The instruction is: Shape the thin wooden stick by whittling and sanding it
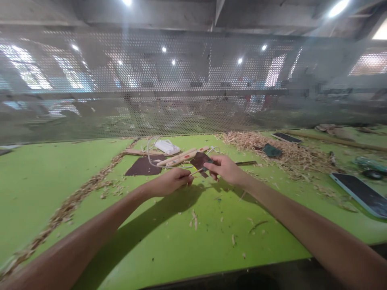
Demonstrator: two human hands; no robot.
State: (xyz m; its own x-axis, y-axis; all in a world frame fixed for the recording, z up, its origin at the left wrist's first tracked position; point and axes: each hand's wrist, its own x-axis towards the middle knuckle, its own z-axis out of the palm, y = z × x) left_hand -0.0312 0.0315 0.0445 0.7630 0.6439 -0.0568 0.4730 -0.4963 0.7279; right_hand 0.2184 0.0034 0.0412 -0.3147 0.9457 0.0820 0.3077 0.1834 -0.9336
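Near the middle of the green table, my left hand [173, 181] is closed on a thin pale stick [196, 171]. My right hand [225, 170] pinches a dark brown sheet [199, 160], with a small dark green piece at its fingertips, around the stick's other end. Behind my hands lie pale wooden pieces [178, 157] with red and blue marks. A flat dark brown sheet [144, 166] rests to the left, and a thin white cable [148, 151] loops beside it.
A white object [167, 147] lies behind the wooden pieces. Wood shavings [254, 145] are heaped at the back right, holding a dark green cloth [272, 150]. A phone [361, 193] lies at right. A perforated screen [181, 88] stands along the back.
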